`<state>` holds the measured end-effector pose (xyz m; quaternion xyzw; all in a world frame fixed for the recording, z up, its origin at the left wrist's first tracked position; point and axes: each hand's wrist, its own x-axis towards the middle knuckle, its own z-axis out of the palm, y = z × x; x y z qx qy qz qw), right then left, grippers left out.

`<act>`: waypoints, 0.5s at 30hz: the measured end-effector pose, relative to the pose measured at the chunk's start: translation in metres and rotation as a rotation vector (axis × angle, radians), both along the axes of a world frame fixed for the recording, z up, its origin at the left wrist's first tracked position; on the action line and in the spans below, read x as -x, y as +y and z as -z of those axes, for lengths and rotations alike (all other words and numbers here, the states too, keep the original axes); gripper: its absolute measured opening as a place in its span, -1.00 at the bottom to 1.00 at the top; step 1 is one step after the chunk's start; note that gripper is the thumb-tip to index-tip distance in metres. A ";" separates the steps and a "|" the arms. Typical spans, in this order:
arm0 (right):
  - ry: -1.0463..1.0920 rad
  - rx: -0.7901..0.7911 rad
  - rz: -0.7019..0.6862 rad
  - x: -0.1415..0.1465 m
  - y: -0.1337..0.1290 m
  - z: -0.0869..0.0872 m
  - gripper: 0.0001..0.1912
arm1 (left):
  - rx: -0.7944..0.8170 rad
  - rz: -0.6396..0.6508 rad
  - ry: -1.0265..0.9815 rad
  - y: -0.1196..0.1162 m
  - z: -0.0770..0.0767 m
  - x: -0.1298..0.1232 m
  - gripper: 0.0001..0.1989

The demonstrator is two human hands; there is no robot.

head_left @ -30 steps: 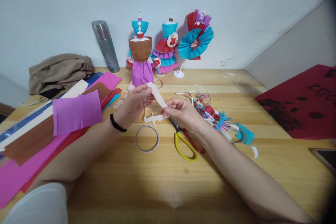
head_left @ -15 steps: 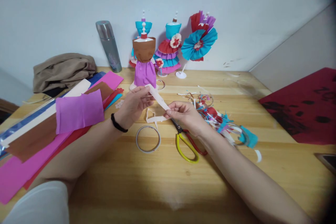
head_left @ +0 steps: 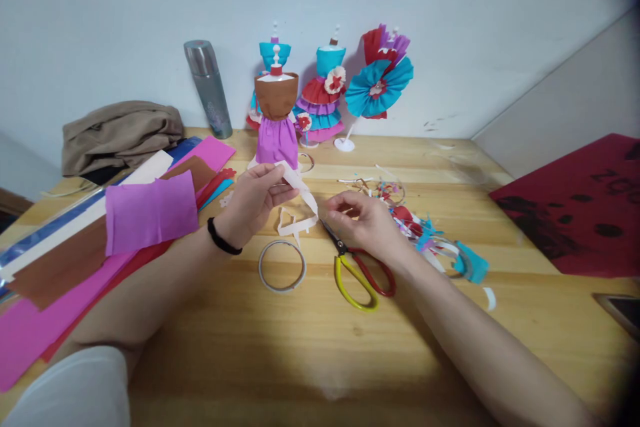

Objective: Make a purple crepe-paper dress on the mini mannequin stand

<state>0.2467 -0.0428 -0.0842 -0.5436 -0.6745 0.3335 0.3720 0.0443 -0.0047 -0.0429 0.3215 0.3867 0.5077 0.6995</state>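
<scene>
A pale paper strip (head_left: 303, 192) is pinched between the thumb and fingers of my left hand (head_left: 257, 199); its far part droops in a loop to the table. My right hand (head_left: 363, 217) is just right of the strip and apart from it, fingers curled, thumb near the index finger; whether anything small is between them is too small to tell. Below it lie scissors (head_left: 357, 273) with one yellow and one red handle, blades partly under the hand. A tape ring (head_left: 261, 275) lies left of the scissors, below the drooping strip.
Dress forms with paper dresses, the nearest brown and purple (head_left: 277, 97), stand at the back beside a grey flask (head_left: 210, 90). Coloured paper sheets (head_left: 150, 213) and a brown cloth (head_left: 120, 133) lie left. Paper scraps (head_left: 425, 233) lie right, near a red sheet (head_left: 585, 213).
My right hand has let go of the strip and moved slightly right. The freed end of the strip now sags, while my left hand keeps its hold.
</scene>
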 end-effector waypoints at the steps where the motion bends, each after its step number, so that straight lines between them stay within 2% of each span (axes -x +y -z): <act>1: -0.156 -0.046 0.013 -0.005 -0.004 -0.004 -0.88 | -0.010 -0.001 0.003 0.000 0.000 0.000 -0.78; 4: -0.590 0.011 -0.028 -0.015 -0.023 -0.013 -0.93 | -0.016 -0.001 0.005 0.001 -0.001 0.001 -0.78; 7: -0.839 0.099 -0.072 -0.019 -0.047 -0.010 -0.70 | -0.003 -0.016 0.006 0.001 -0.001 0.002 -0.79; 10: -0.921 0.116 -0.074 -0.020 -0.064 0.001 -0.54 | -0.010 -0.016 0.004 0.001 0.000 0.001 -0.81; 15: -0.826 0.083 -0.041 -0.026 -0.067 0.012 -0.59 | -0.046 0.011 0.014 0.001 0.004 0.000 -0.83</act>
